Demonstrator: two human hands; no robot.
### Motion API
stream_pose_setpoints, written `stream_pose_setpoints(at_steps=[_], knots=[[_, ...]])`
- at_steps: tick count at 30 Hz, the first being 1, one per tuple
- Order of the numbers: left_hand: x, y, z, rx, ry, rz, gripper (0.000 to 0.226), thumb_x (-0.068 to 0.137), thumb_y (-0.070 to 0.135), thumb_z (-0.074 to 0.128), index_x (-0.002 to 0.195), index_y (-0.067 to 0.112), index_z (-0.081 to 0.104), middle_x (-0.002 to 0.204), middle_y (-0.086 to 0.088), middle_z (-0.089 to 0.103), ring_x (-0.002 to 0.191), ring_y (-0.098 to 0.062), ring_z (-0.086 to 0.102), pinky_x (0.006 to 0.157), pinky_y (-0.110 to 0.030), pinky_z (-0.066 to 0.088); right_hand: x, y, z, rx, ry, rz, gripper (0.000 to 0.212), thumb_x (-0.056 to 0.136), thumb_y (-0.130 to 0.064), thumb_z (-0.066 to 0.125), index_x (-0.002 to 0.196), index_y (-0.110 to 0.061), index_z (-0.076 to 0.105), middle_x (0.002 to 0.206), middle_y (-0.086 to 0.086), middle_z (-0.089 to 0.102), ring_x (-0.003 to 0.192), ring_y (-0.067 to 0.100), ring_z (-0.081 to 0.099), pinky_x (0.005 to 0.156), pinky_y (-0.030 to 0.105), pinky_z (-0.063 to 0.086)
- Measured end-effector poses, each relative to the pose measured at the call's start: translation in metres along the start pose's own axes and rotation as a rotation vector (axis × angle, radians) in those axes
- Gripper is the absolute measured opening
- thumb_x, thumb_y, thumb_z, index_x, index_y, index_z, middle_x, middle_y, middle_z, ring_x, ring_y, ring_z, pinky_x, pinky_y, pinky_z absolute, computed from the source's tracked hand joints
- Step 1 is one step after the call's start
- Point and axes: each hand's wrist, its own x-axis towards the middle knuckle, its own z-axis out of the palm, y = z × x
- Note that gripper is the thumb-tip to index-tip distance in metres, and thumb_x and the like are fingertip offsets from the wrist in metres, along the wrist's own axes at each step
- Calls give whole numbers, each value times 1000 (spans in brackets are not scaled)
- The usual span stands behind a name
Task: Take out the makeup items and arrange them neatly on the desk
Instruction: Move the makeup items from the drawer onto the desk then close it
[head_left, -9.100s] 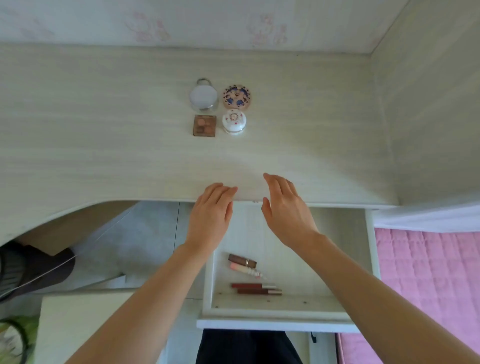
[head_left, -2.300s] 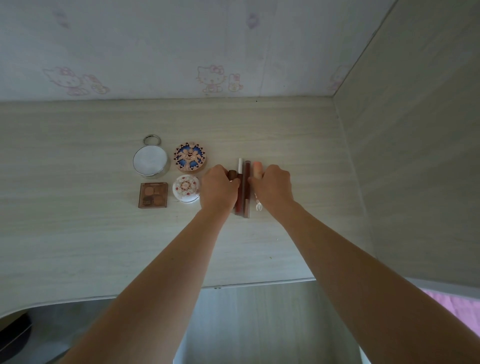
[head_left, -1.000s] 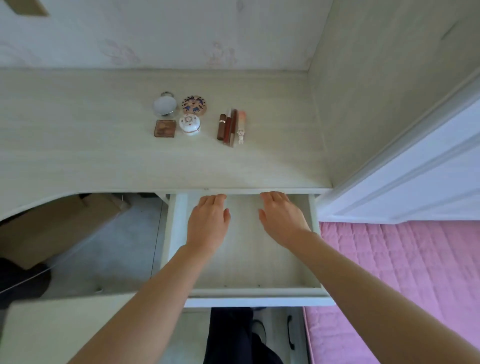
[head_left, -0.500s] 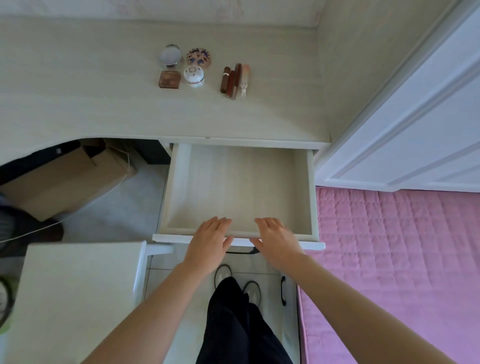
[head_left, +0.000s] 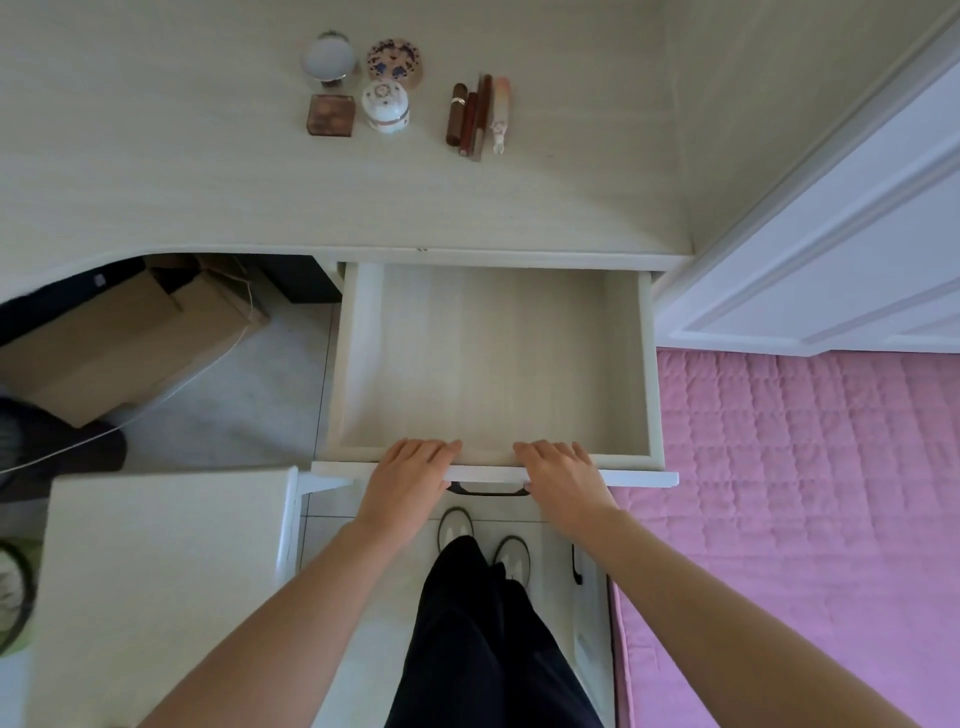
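The drawer (head_left: 488, 470) stands pulled out below the desk (head_left: 156, 171), and nothing lies inside it. My left hand (head_left: 408, 480) and my right hand (head_left: 563, 475) rest flat on its front edge, fingers over the rim, on either side of a dark handle (head_left: 488, 491). At the back of the desk sit a round mirror (head_left: 329, 58), a patterned compact (head_left: 396, 60), a brown square palette (head_left: 331, 115) and a white round jar (head_left: 387, 105). To their right, several lipstick tubes (head_left: 470, 117) lie side by side.
A pink quilted bed (head_left: 810, 493) lies to the right, with a white door panel (head_left: 841, 234) above it. A cardboard box (head_left: 119, 343) sits under the desk at the left. A white cabinet top (head_left: 156, 587) is at lower left. My legs and shoes (head_left: 483, 545) are below the drawer.
The lipsticks went from the drawer to the desk beside the compacts. My hands then drew back from inside the drawer to its front edge, and my view dropped downwards.
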Motion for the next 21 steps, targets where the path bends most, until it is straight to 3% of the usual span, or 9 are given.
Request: stream_pose_setpoints(at_steps=[4, 9, 21], knots=[[1, -1, -2, -18, -5, 7, 58, 53, 18, 91, 108, 16, 70, 91, 3, 69, 80, -22, 66, 80, -34, 55, 2, 0, -2, -23, 15, -2, 46, 86, -5, 57, 129, -17, 43, 118, 2, 56, 107, 27, 54, 94, 37, 41], [6, -7, -4, -30, 9, 17, 56, 58, 17, 89, 110, 16, 68, 94, 3, 69, 82, -22, 65, 79, -36, 55, 7, 1, -5, -28, 46, -2, 49, 85, -6, 60, 129, -19, 43, 117, -1, 57, 103, 24, 56, 88, 34, 43], [53, -30, -15, -31, 40, 46, 53, 59, 21, 88, 108, 18, 69, 92, 4, 70, 82, -21, 65, 76, -35, 54, 43, 11, -39, -4, 83, 49, 48, 90, -10, 55, 133, -23, 39, 125, -3, 55, 111, 22, 54, 97, 32, 40]])
